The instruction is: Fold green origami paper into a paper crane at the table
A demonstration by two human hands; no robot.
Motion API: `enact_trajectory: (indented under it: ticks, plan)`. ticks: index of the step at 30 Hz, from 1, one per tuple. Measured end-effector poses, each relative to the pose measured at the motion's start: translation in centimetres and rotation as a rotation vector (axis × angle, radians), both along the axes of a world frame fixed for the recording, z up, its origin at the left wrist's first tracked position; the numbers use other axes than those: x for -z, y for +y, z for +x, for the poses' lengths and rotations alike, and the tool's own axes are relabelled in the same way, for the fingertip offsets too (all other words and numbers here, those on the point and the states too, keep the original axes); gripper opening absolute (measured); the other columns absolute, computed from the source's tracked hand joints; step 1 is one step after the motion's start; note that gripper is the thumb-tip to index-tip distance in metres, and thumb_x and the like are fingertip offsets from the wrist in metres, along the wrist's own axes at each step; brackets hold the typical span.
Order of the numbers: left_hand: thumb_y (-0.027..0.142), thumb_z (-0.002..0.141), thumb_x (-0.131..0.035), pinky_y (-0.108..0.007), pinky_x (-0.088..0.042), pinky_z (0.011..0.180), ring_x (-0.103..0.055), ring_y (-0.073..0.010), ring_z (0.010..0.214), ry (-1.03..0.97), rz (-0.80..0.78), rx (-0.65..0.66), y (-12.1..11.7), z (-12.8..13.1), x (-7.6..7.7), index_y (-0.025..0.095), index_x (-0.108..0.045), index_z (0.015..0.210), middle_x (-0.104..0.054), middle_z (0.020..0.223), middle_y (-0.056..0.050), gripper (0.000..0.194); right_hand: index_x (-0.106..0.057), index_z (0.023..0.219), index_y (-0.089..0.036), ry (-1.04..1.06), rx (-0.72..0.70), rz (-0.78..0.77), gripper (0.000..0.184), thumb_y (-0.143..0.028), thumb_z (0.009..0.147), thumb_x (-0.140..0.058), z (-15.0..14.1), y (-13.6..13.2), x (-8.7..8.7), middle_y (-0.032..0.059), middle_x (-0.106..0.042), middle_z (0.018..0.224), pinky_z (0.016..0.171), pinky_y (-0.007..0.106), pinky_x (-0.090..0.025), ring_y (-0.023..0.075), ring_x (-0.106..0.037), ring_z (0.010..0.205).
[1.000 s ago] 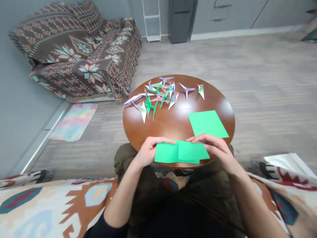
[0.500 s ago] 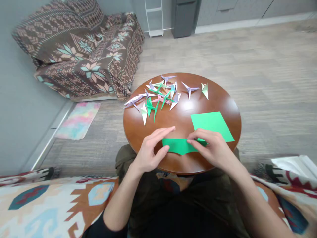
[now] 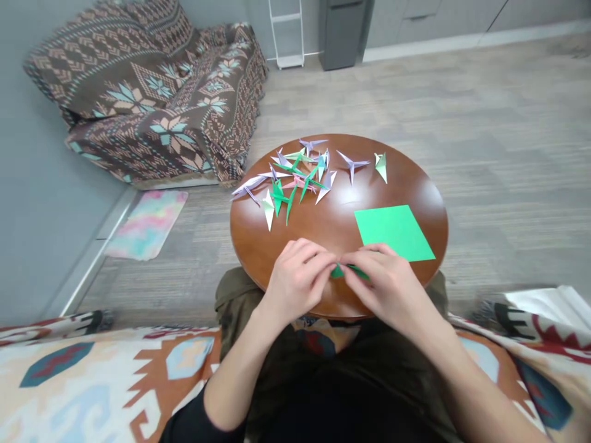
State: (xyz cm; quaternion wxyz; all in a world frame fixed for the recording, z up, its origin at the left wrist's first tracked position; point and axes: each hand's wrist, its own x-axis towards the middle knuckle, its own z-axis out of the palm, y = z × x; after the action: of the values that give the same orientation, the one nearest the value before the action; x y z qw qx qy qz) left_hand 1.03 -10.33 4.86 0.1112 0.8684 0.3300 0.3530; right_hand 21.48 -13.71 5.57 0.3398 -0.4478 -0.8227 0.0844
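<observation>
Close to the near edge of the round wooden table point(image 3: 318, 227), my two hands pinch a folded piece of green paper point(image 3: 338, 271). Most of that paper is hidden behind the fingers; only small bits of green show. My left hand point(image 3: 302, 275) has thumb and fingertips pressed together at its left part. My right hand point(image 3: 381, 277) grips it from the other side, the fingertips almost meeting. Just beyond my right hand lies a flat green sheet of paper point(image 3: 394, 232).
Several folded paper cranes point(image 3: 295, 175) in purple, green, pink and white cluster at the table's far left. A purple crane point(image 3: 353, 165) and a pale green one point(image 3: 380, 166) stand apart. A covered sofa point(image 3: 184, 117) is beyond, at the left.
My left hand has gone from spread fingers to a pinch and moved right, up to my right hand. The green paper, earlier a wide strip, is now mostly covered.
</observation>
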Motion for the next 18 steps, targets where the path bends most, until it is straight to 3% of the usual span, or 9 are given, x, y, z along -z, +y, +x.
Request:
enact_trajectory:
  ticks: [7, 18]
  plan:
    - [0.014, 0.095, -0.067, -0.035, -0.051, 0.077, -0.064, -0.0193, 0.081, -0.114, 0.026, -0.020, -0.5, 0.3, -0.4, 0.017, -0.071, 0.090, -0.074, 0.084, -0.005, 0.007, -0.062, 0.097, -0.019, 0.043, -0.054, 0.012, 0.015, -0.007, 0.103, -0.056, -0.3, -0.3, -0.8, 0.0067, -0.076, 0.086, 0.089, 0.039, -0.054, 0.0214, -0.072, 0.077]
    - [0.012, 0.093, -0.069, -0.035, -0.053, 0.075, -0.066, -0.0186, 0.077, -0.182, 0.046, 0.025, -1.1, 0.2, -0.9, 0.018, -0.071, 0.089, -0.075, 0.081, -0.004, 0.008, -0.058, 0.098, -0.020, 0.056, -0.098, -0.052, 0.012, -0.011, 0.105, -0.054, -0.5, -1.2, -1.5, 0.0095, -0.070, 0.095, 0.078, 0.037, -0.054, 0.0237, -0.068, 0.086]
